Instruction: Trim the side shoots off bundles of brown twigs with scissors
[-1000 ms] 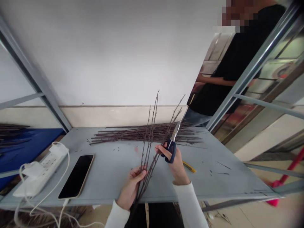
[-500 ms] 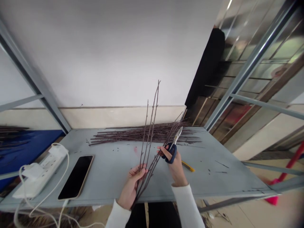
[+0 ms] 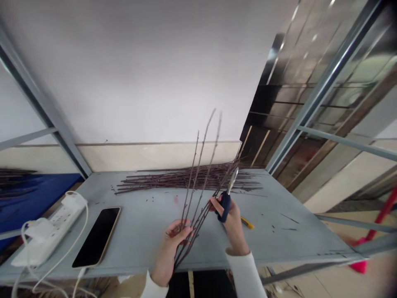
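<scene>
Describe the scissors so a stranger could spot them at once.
On the grey table, find the long heap of dark twigs, then the right hand in front of its right-hand part. The scissors are in that hand, silvery blades pointing up and away. Their dark blue handles set them apart from the yellow tool lying on the table nearby.

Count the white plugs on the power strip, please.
2: one plug at the far end of the power strip, another plug nearer the camera.
</scene>
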Demonstrator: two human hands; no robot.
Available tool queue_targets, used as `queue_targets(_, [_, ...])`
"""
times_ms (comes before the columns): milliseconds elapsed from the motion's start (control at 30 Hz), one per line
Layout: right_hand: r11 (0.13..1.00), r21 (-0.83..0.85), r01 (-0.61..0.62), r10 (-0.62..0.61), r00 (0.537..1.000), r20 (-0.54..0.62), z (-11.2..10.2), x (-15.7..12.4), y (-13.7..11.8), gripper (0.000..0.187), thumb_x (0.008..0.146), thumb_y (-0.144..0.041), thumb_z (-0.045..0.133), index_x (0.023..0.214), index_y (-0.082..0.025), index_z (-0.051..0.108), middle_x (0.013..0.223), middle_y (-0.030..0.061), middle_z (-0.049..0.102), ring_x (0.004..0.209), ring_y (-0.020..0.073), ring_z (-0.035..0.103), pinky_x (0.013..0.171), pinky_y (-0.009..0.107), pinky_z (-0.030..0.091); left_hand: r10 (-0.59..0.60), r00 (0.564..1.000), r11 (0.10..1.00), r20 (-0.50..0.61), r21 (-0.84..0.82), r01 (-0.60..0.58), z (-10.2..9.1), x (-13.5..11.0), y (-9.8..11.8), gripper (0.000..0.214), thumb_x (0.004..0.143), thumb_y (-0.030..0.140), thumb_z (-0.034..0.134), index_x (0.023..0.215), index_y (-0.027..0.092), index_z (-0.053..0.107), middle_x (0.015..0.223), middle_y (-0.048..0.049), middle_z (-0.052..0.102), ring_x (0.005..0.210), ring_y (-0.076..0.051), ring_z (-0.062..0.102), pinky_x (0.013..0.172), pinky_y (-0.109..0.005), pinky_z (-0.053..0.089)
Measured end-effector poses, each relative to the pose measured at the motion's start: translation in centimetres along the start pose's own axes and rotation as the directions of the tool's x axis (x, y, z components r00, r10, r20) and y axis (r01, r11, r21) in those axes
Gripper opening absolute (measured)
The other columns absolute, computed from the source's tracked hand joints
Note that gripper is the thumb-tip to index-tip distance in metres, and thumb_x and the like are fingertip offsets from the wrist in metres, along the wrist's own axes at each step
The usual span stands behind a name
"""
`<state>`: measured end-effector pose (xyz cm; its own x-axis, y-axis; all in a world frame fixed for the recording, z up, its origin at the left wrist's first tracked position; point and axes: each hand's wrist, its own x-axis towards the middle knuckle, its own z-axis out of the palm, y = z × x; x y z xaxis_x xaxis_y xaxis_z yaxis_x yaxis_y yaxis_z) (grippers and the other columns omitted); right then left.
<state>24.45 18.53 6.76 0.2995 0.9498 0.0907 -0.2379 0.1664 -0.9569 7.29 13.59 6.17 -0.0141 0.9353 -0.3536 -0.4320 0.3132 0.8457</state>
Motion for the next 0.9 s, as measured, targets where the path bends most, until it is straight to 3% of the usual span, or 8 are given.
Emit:
queue_targets(133, [0.996,-0.083,0.021,-0.021,1.000,0.000,-0.6,-0.3,-1.0,0.038,0.063,-0.043,0.074,0.069,-0.021,0.043,0.049,-0.0076,0.051,0.042,0.0086,0.046,0.044,0.022,0.037,0.017,0.999,0.999,-0.031,0.037,-0.016,-0.1,0.4,-0.6,0.043,0.037,0.039,0.087,0.070,0.015,0.073,0.057,-0.0022,0.070,0.050,-0.013,0.062,0.042,-0.017,0.042])
queue_targets(233, [0.959,-0.273,0.071,-0.069,0.997,0.019,-1.6,-0.7,-2.0,0.035,0.069,-0.048,0.068,0.068,-0.021,0.045,0.049,-0.0077,0.046,0.045,0.0089,0.042,0.045,0.022,0.035,0.031,0.999,0.999,-0.037,0.039,-0.029,-0.4,0.4,-0.6,0.042,0.038,0.040,0.086,0.070,0.016,0.073,0.057,-0.0018,0.070,0.052,-0.012,0.062,0.042,-0.016,0.041])
queue_targets(467, [0.781,-0.587,0.214,-0.199,0.976,0.091,-4.3,-1.6,-3.8,0.029,0.073,-0.046,0.062,0.076,-0.022,0.046,0.067,-0.0006,0.058,0.062,0.0145,0.054,0.058,0.024,0.042,0.064,0.995,0.996,-0.073,0.067,-0.059,-0.5,0.0,0.1,0.043,0.039,0.040,0.086,0.072,0.015,0.074,0.061,-0.0037,0.072,0.058,-0.016,0.066,0.044,-0.017,0.043])
queue_targets(633, [0.711,-0.582,0.394,-0.267,0.917,0.296,-5.7,-2.5,-5.0,0.029,0.074,-0.043,0.060,0.082,-0.024,0.040,0.071,-0.0004,0.059,0.059,0.0139,0.054,0.058,0.025,0.045,0.065,0.996,0.997,-0.059,0.050,-0.063,-0.2,-0.3,0.1,0.039,0.042,0.036,0.086,0.072,0.015,0.074,0.059,-0.0042,0.072,0.057,-0.019,0.067,0.044,-0.020,0.044])
queue_targets(900, [0.535,-0.662,0.524,-0.309,0.851,0.424,-6.9,-2.5,-6.4,0.042,0.070,-0.051,0.062,0.089,-0.024,0.037,0.067,-0.0020,0.054,0.053,0.0140,0.050,0.050,0.024,0.044,0.031,0.998,1.000,-0.060,-0.001,-0.031,-0.2,0.0,0.0,0.041,0.036,0.036,0.088,0.069,0.015,0.075,0.058,-0.0034,0.072,0.055,-0.016,0.065,0.044,-0.018,0.044])
